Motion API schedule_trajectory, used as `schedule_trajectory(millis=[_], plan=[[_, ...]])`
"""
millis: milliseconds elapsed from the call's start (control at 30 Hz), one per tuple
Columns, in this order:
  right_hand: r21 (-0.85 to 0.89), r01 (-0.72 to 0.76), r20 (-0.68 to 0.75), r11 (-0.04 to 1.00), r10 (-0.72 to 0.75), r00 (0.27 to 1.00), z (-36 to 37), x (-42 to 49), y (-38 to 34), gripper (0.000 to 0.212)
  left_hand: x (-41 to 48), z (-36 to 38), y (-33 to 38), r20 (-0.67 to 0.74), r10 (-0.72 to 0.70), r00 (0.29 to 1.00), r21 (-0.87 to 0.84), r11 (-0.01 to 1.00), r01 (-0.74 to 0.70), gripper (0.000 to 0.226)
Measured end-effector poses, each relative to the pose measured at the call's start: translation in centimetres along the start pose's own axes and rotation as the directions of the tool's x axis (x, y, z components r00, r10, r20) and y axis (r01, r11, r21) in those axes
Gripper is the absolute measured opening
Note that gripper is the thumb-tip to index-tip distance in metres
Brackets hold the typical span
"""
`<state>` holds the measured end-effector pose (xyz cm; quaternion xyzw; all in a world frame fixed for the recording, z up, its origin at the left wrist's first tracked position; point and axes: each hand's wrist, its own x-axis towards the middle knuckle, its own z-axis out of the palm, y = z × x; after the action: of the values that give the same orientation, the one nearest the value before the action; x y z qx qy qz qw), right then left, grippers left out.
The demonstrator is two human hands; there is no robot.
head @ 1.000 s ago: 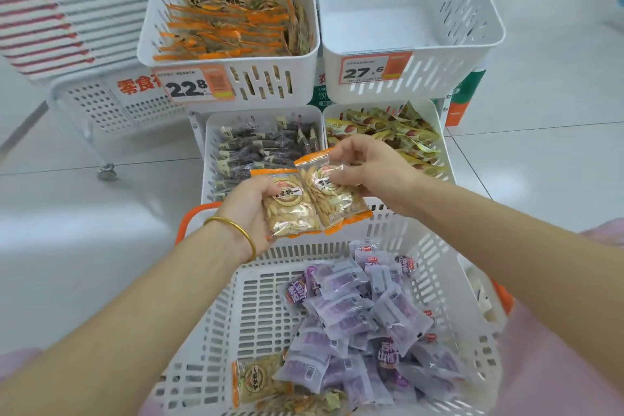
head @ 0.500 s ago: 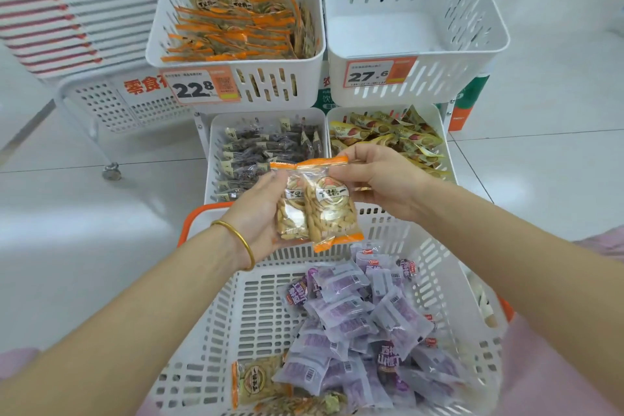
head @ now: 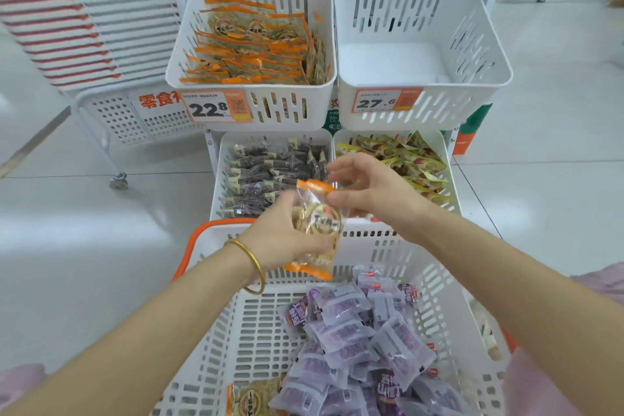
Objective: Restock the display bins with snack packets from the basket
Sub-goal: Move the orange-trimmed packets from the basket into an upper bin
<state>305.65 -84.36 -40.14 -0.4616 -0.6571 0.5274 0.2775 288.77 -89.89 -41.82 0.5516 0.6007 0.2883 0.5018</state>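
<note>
My left hand (head: pixel 280 238) grips two stacked clear snack packets with orange seals (head: pixel 320 223), upright above the far rim of the white basket (head: pixel 378 248). My right hand (head: pixel 378 192) hovers just right of them with relaxed, spread fingers, its thumb at the packets' top seal. The basket holds many purple packets (head: pixel 351 331) and one more orange-sealed packet (head: pixel 253 398) at its near edge. The top-left bin (head: pixel 287 108), tagged 22.8, is full of the same orange-sealed packets. The top-right bin (head: pixel 439 105), tagged 27.6, has nothing in it.
Below, the lower-left bin (head: pixel 219 179) holds dark packets and the lower-right bin (head: pixel 447 159) yellow ones. The basket has an orange handle (head: pixel 199 240). A white wheeled rack (head: pixel 111 118) stands at the left on the pale tiled floor.
The two packets, side by side a second ago, are now stacked in my left hand. My right hand has let go of its packet and opened. The view has tilted up.
</note>
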Motion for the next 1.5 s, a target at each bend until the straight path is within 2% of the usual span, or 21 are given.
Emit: schedule_trajectory(millis=[100, 167, 233, 367, 467, 533, 600, 633, 767, 833, 933, 1033, 1133, 1233, 1300, 1367, 1433, 1500], plan=[[-0.091, 0.118, 0.155, 0.989, -0.103, 0.982, -1.0, 0.4, -1.9, 0.052, 0.1, -1.4, 1.5, 0.004, 0.062, 0.998, 0.084, 0.995, -0.062, 0.072], [-0.148, 0.177, 0.197, 0.973, -0.146, 0.970, -1.9, 1.1, -3.5, 0.053, 0.5, -2.9, 3.2, -0.013, 0.088, 0.996, 0.000, 0.996, -0.088, 0.071], [-0.169, 0.187, 0.221, 0.968, -0.148, 0.964, -2.8, 2.2, -5.3, 0.051, 1.5, -4.7, 5.3, -0.024, 0.135, 0.991, -0.046, 0.990, -0.136, 0.070], [-0.239, 0.243, 0.186, 0.940, -0.202, 0.962, -4.8, 6.2, -9.0, 0.030, 5.4, -7.9, 9.7, -0.057, 0.250, 0.967, 0.099, 0.965, -0.244, 0.073], [-0.296, 0.263, 0.061, 0.918, -0.256, 0.965, -7.0, 9.9, -11.5, 0.010, 9.9, -9.8, 12.4, -0.140, 0.338, 0.931, 0.245, 0.923, -0.298, 0.068], [-0.326, 0.242, -0.140, 0.914, -0.299, 0.944, -8.8, 12.8, -12.4, 0.016, 13.3, -10.8, 13.8, -0.259, 0.416, 0.871, 0.304, 0.892, -0.335, 0.060], [-0.304, 0.222, -0.366, 0.926, -0.329, 0.870, -10.4, 15.5, -12.8, 0.026, 16.9, -11.7, 14.8, -0.357, 0.489, 0.796, 0.414, 0.847, -0.335, 0.043], [-0.282, 0.228, -0.452, 0.932, -0.339, 0.825, -11.0, 16.8, -12.9, 0.028, 18.7, -12.0, 15.1, -0.361, 0.515, 0.777, 0.496, 0.812, -0.308, 0.038], [-0.306, 0.243, -0.638, 0.920, -0.388, 0.665, -12.1, 21.3, -13.0, 0.020, 25.0, -12.4, 15.5, -0.206, 0.581, 0.788, 0.764, 0.598, -0.242, 0.037], [-0.310, 0.269, -0.665, 0.912, -0.410, 0.624, -11.8, 23.1, -12.9, 0.018, 26.6, -12.3, 15.2, -0.115, 0.580, 0.807, 0.860, 0.464, -0.211, 0.036], [-0.302, 0.314, -0.669, 0.900, -0.435, 0.603, -11.2, 25.0, -12.5, 0.019, 27.3, -12.0, 14.4, -0.032, 0.532, 0.846, 0.915, 0.356, -0.189, 0.039], [-0.332, 0.314, -0.661, 0.890, -0.457, 0.596, -10.8, 25.8, -12.1, 0.023, 27.3, -12.1, 13.7, 0.028, 0.553, 0.833, 0.918, 0.316, -0.241, 0.044], [-0.356, 0.317, -0.644, 0.879, -0.476, 0.598, -10.5, 26.5, -12.2, 0.029, 26.3, -12.1, 13.5, 0.111, 0.623, 0.774, 0.867, 0.320, -0.382, 0.075], [-0.495, 0.234, -0.571, 0.837, -0.516, 0.639, -9.8, 27.2, -12.5, 0.021, 24.5, -11.9, 13.1, 0.135, 0.665, 0.735, 0.823, 0.337, -0.457, 0.069], [-0.646, 0.105, -0.532, 0.756, -0.545, 0.648, -9.0, 27.6, -12.7, 0.021, 23.9, -11.8, 12.7, 0.154, 0.643, 0.751, 0.819, 0.342, -0.461, 0.064], [-0.748, -0.002, -0.514, 0.664, -0.578, 0.634, -8.4, 27.9, -12.9, 0.019, 23.9, -11.8, 12.4, 0.171, 0.635, 0.753, 0.805, 0.351, -0.479, 0.074], [-0.810, -0.062, -0.497, 0.584, -0.625, 0.602, -8.0, 28.2, -13.1, 0.015, 23.9, -11.8, 12.1, 0.170, 0.627, 0.760, 0.798, 0.365, -0.479, 0.077], [-0.847, -0.101, -0.478, 0.521, -0.666, 0.573, -7.8, 28.2, -13.2, 0.009, 24.1, -11.8, 11.8, 0.186, 0.614, 0.767, 0.813, 0.343, -0.471, 0.071]])
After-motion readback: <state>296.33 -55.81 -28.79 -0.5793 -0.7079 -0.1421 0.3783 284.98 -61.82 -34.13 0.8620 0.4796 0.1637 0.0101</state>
